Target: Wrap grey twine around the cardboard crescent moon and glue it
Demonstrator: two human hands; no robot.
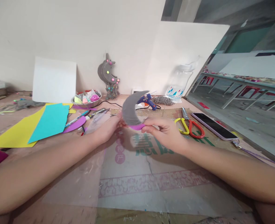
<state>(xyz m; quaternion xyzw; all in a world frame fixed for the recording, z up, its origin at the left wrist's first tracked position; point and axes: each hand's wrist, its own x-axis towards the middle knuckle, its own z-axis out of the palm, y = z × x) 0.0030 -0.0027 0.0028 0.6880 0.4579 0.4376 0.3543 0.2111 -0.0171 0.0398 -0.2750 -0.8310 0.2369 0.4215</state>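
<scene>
A grey crescent moon (128, 109) stands upright between my hands above the table, with a strip of purple showing along its lower edge. My right hand (162, 132) pinches that purple edge at the lower right between thumb and fingers. Against the crescent's lower left side is my left hand (115, 124), its fingers closed and partly hidden behind the moon. Just behind the crescent lies a blue glue gun (148, 101). Beneath my hands is a printed sheet (128, 186) with green and purple markings.
Scissors (193, 129) with yellow and red handles and a phone (214, 126) lie at right. A clear jar (178, 82) and grey yarn (163, 100) stand behind. Left are yellow (16, 133) and blue sheets (49, 121), and a bowl of pompoms (87, 98). A decorated moon (108, 73) hangs at the wall.
</scene>
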